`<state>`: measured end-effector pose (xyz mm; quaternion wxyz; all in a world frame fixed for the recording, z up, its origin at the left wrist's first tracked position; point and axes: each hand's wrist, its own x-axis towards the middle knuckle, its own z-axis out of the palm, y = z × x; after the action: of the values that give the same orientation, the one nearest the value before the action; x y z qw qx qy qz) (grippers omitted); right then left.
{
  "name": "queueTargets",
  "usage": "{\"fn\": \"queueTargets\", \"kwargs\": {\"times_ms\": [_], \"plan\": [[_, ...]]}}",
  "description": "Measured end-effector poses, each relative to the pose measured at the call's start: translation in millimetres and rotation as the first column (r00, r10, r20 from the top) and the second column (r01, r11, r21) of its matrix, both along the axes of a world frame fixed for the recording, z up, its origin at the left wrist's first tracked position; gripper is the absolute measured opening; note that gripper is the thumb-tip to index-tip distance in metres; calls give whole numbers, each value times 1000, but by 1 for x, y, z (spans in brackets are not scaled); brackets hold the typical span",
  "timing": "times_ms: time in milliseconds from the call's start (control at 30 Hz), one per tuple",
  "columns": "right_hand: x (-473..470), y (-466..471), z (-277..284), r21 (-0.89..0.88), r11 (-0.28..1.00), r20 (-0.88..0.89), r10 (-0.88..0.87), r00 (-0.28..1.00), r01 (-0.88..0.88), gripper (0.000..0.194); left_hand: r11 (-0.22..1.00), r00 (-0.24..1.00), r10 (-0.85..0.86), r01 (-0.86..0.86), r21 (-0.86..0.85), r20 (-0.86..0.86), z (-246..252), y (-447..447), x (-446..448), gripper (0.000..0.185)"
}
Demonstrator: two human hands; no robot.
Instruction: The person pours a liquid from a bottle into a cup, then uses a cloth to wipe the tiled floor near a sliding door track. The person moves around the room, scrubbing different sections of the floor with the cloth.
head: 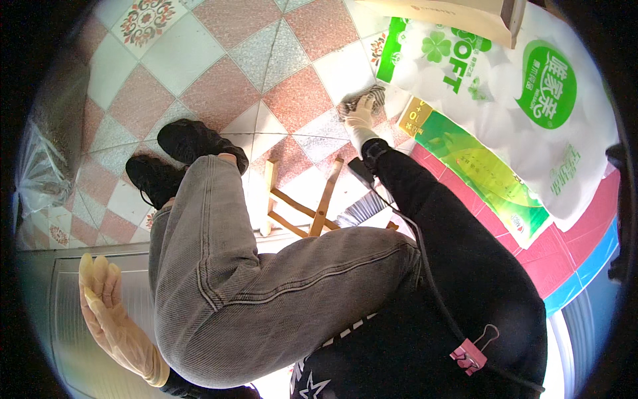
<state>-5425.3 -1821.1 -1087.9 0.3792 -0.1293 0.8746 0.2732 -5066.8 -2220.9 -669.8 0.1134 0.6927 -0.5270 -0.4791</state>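
Note:
My right hand [363, 120], in a thin translucent glove, reaches out to the tiled floor [219, 92]. Under its fingers a crumpled striped cloth [377, 95] lies against the tiles, gripped and pressed down. Part of the cloth is hidden by the hand. My left hand [112, 319], gloved the same way, is held out at the lower left beside my knee. Its fingers are extended and it holds nothing. Behind it is a grey ribbed panel [132, 284].
A white plastic pack of rolls [503, 119] and a green tissue pack [478, 169] lie right of my right arm. A cardboard box [463, 17] stands beyond them. Crossed wooden legs [321, 204] and grey bristles [364, 208] are near my thigh. Clear plastic [45, 169] lies left.

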Motion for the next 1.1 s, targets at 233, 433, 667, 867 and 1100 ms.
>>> {"fn": "queueTargets", "kwargs": {"times_ms": [233, 433, 667, 867, 1100], "plan": [[-62, -3, 31, 329, 881, 135, 312, 941, -339, 82, 999, 999, 38, -39, 9, 38, -5, -4, 4, 55], [-32, 7, 16, 174, 740, -71, 667, 741, -650, 61, 1000, 1000, -14, 14, -25, 7, 0, -2, -5, 56], [20, -10, 23, -37, 999, -32, 15, 999, -16, 94, 999, 999, -18, 17, 40, 35, -4, -2, -7, 56], [-83, -34, 43, 428, 696, 619, 239, 748, -577, 92, 999, 999, -41, 42, -21, 29, -7, -4, 4, 56], [3, -4, 23, -256, 957, -63, -158, 985, 137, 85, 1000, 1000, -25, 24, -8, -19, -7, 0, -10, 56]]}}
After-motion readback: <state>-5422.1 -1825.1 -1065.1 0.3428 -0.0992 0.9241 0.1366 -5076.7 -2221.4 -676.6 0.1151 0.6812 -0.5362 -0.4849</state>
